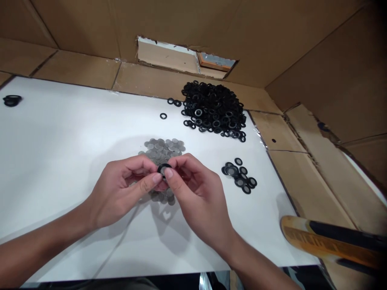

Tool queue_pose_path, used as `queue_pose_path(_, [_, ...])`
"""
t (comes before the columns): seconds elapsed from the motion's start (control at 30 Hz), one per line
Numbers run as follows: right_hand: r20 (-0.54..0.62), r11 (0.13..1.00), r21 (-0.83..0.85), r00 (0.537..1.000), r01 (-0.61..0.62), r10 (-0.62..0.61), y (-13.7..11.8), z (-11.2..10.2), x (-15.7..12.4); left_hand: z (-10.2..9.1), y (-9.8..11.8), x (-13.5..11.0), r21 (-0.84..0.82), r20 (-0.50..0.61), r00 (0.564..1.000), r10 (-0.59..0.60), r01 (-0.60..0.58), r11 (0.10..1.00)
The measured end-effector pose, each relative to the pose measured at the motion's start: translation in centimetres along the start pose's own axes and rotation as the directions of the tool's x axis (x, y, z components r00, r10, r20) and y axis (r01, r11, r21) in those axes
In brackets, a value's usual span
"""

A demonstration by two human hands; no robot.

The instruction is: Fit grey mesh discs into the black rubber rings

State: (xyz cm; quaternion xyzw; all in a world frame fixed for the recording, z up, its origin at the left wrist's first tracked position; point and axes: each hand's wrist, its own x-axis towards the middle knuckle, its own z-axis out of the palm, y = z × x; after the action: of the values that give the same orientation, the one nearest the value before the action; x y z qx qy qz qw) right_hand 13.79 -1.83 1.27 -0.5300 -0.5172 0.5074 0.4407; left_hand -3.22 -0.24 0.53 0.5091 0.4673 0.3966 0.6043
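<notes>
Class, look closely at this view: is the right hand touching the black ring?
Touching: the head view shows the right hand pinching the black ring between thumb and fingertips.

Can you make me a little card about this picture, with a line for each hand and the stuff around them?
Left hand: pinching a black ring
Right hand: pinching the same ring
Under the hands: pile of grey discs
Farther away: big heap of black rings
To the right: small group of black rings with grey centres
Table top: white board
Around it: cardboard walls
</notes>
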Motion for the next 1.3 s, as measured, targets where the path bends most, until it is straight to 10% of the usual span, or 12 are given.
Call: queue_pose_path(1.3, [-0.037, 0.999, 0.038, 0.999, -0.025, 0.026, -0.6, 0.2, -0.6, 1.1, 0.1, -0.5, 0.094, -0.125, 0.98, 0.152, -0.141, 0.986])
